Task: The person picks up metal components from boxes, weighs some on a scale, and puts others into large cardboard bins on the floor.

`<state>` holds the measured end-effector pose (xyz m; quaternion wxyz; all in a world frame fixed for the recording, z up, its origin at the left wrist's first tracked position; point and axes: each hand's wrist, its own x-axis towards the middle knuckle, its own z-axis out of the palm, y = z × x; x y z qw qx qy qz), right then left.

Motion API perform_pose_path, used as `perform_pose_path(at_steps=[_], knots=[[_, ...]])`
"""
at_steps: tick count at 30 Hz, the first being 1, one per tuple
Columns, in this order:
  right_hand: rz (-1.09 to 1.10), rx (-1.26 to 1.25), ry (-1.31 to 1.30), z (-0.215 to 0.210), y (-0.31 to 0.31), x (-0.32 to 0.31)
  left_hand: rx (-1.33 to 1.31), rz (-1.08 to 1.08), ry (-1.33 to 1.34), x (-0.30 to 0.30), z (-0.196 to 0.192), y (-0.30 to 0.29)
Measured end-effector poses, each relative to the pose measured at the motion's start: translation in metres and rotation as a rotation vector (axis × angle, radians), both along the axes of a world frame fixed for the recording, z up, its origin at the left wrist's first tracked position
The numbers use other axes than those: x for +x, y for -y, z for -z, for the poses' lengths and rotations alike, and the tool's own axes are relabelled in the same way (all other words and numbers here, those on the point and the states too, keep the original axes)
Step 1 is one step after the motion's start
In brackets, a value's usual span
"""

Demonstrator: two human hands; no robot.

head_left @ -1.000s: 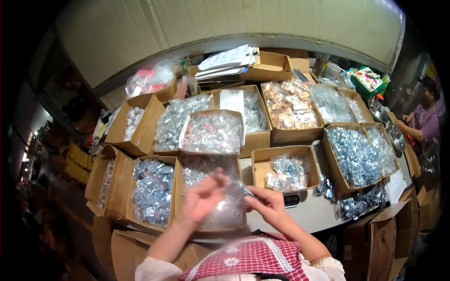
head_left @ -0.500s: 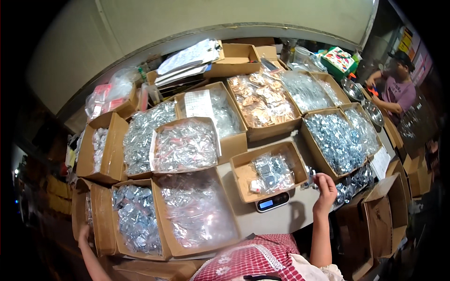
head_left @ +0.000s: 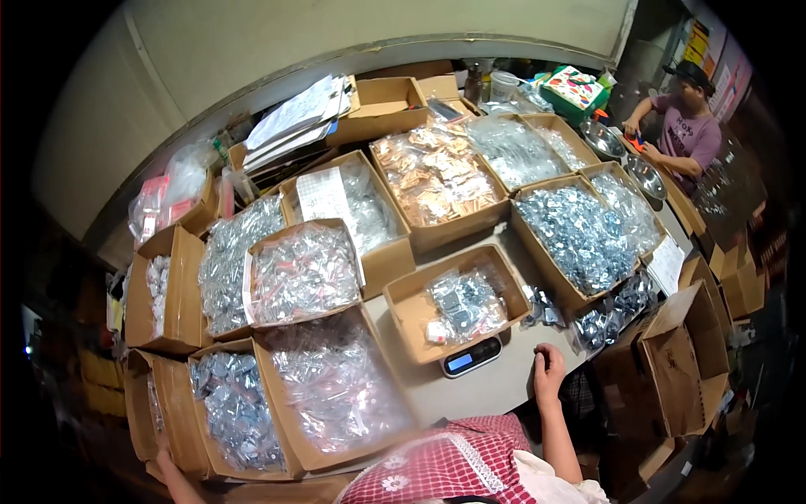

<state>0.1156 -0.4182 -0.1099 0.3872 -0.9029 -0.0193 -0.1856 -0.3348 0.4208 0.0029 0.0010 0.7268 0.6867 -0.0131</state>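
My right hand (head_left: 550, 370) hovers at the table's near edge, right of the scale, fingers curled with nothing visible in them. At the lower left my left hand (head_left: 162, 451) reaches to a narrow cardboard box (head_left: 180, 412); its fingers are hidden. On a small digital scale (head_left: 472, 359) sits an open cardboard box (head_left: 409, 328) with clear bags of grey metal parts (head_left: 464, 301) and a small white item (head_left: 437, 333). Several small packets of metal parts (head_left: 544, 307) lie on the table just right of that box.
Around the scale stand cardboard boxes of bagged parts: silvery (head_left: 575, 235), copper-coloured (head_left: 437, 176), clear with red bits (head_left: 304, 273). Papers (head_left: 298, 113) are stacked at the back. Empty cartons (head_left: 684, 370) stand at the right. A person (head_left: 684, 126) works at the far right.
My right hand has moved down and left, away from the packets beside the scale, which now lie on the table. My left hand has shifted slightly lower. The whole view has shifted.
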Motion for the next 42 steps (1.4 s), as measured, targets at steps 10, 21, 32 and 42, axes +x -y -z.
perform_pose_path(at_steps=[10,21,32,42], knots=[[0.005,-0.088,0.085,-0.007,-0.004,0.008,-0.035,0.035,-0.049,0.003,0.004,0.017],[-0.004,-0.055,0.091,-0.014,-0.009,0.007,-0.051,0.047,-0.122,0.024,-0.013,0.005],[-0.004,-0.064,0.093,-0.016,-0.008,0.007,-0.066,0.093,-0.183,0.023,-0.013,0.005],[-0.055,-0.002,0.099,-0.013,-0.003,0.004,0.085,0.163,-0.119,-0.006,-0.041,0.037]])
